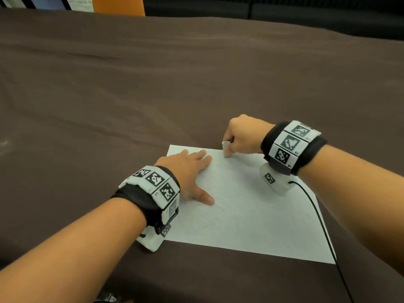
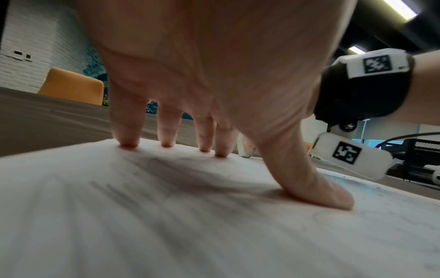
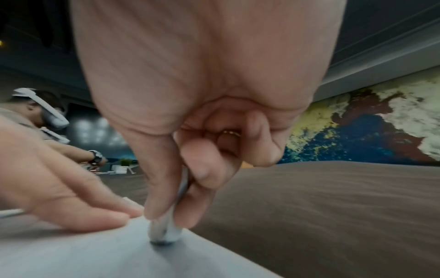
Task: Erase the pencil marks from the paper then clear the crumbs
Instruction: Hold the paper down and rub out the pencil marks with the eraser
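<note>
A white sheet of paper (image 1: 244, 211) with faint pencil lines lies on the brown tablecloth. My left hand (image 1: 190, 171) lies flat on its left part, fingers spread and fingertips (image 2: 129, 143) pressing the paper (image 2: 166, 235) down. My right hand (image 1: 240, 136) pinches a white eraser (image 1: 226, 148) between thumb and fingers, its lower end on the sheet near the far edge. In the right wrist view the eraser (image 3: 166, 233) stands upright on the paper (image 3: 95, 254), just right of the left hand's fingers (image 3: 95, 210). Tiny dark specks dot the right side of the sheet.
The brown tablecloth (image 1: 153, 84) spreads wide around the paper. A black cable (image 1: 323, 228) runs from my right wrist camera across the sheet's right edge. An orange chair back (image 1: 118, 5) stands beyond the far edge. Another person (image 3: 35, 112) is in the background.
</note>
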Demonstrator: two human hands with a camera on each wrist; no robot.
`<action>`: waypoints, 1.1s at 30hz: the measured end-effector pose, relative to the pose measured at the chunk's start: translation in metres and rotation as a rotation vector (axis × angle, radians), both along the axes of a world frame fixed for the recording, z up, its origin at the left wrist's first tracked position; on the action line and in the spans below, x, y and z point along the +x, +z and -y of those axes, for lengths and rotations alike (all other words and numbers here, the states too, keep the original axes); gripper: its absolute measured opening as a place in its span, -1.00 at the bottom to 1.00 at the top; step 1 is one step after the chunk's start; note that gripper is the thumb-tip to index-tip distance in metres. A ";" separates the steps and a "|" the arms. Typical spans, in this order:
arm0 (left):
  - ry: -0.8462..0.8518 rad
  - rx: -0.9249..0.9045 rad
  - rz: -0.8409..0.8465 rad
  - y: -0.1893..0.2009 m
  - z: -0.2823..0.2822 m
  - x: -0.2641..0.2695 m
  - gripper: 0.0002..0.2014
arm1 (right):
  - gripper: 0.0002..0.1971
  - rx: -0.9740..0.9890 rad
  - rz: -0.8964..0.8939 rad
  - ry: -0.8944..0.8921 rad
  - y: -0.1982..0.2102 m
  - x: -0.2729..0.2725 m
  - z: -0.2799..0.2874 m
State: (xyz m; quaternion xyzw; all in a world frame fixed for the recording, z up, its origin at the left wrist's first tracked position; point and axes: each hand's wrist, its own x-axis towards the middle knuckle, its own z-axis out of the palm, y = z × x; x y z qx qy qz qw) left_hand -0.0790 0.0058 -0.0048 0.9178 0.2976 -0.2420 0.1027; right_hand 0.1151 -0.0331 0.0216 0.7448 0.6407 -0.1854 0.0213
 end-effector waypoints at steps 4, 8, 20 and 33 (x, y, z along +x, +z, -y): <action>0.007 -0.005 0.008 -0.002 -0.001 0.000 0.13 | -0.79 -0.015 0.032 0.149 -0.006 -0.019 0.020; 0.001 -0.005 0.015 -0.003 -0.001 0.000 0.15 | -0.77 -0.087 -0.013 0.305 -0.010 -0.038 0.053; -0.002 -0.006 0.007 -0.001 -0.001 0.000 0.13 | -0.84 -0.013 0.006 0.037 -0.001 -0.001 0.005; -0.009 0.002 0.011 -0.002 0.000 0.000 0.14 | -0.81 -0.065 0.086 0.267 -0.001 -0.038 0.054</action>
